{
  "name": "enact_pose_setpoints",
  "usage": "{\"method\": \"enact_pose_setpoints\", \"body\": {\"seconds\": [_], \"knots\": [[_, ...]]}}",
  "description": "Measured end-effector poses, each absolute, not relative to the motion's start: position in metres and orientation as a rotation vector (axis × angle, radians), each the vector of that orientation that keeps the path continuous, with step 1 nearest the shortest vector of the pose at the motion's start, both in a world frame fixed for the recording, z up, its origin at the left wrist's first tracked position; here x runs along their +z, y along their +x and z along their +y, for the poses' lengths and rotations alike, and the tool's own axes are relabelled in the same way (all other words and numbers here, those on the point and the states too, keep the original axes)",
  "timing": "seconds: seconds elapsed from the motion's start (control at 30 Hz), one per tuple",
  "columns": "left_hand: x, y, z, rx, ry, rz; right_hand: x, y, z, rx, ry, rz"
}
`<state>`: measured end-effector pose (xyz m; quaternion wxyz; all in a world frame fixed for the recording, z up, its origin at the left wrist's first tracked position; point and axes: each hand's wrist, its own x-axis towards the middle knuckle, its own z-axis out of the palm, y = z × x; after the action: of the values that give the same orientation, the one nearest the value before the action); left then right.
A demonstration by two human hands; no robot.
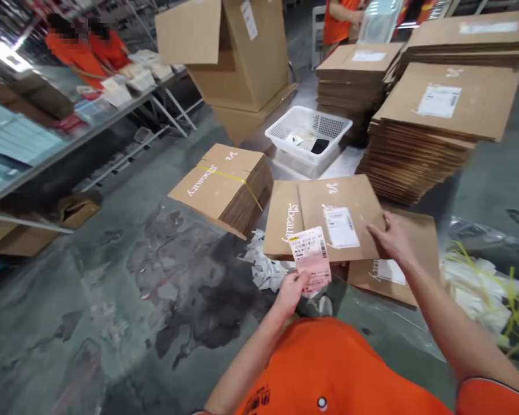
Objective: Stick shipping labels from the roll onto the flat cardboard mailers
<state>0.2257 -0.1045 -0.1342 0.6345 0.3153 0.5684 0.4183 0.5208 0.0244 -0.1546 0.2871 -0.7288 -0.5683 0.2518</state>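
Note:
My left hand (pixel 291 294) pinches the lower edge of a pink and white printed label sheet (pixel 312 262). The sheet overlaps the near edge of a flat folded cardboard box (pixel 313 199). This box has white lettering at its left and a white label (pixel 341 227) stuck near its middle. At its right edge, my right hand (pixel 389 233) grips the cardboard, thumb and fingers closed. Under that hand lies another flat box (pixel 424 242), partly covered, with a white label of its own.
A white basket (pixel 281 135) with small items stands behind the box. Stacked flat cartons (pixel 419 155) rise at the right, a strapped bundle (pixel 242 202) lies left. Crumpled paper (pixel 266 268) and yellow straps (pixel 512 300) are nearby. People in orange (pixel 80 57) stand farther back.

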Motion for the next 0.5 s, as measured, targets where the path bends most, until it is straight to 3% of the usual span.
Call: {"method": "enact_pose_setpoints", "body": {"seconds": [0.13, 0.27, 0.37, 0.5], "knots": [[-0.138, 0.25, -0.113, 0.865, 0.683, 1.261, -0.184, 0.611, -0.041, 0.587, -2.226, -1.243], [-0.135, 0.259, -0.118, 0.79, 0.633, 1.294, -0.192, 0.625, -0.074, 0.569, -2.444, -1.441], [-0.132, 0.265, -0.122, 0.711, 0.634, 1.295, -0.165, 0.575, -0.059, 0.557, -1.999, -1.648], [-0.121, 0.264, -0.123, 0.671, 0.742, 1.3, -0.117, 0.487, -0.026, 1.278, -1.278, -1.751]]}}
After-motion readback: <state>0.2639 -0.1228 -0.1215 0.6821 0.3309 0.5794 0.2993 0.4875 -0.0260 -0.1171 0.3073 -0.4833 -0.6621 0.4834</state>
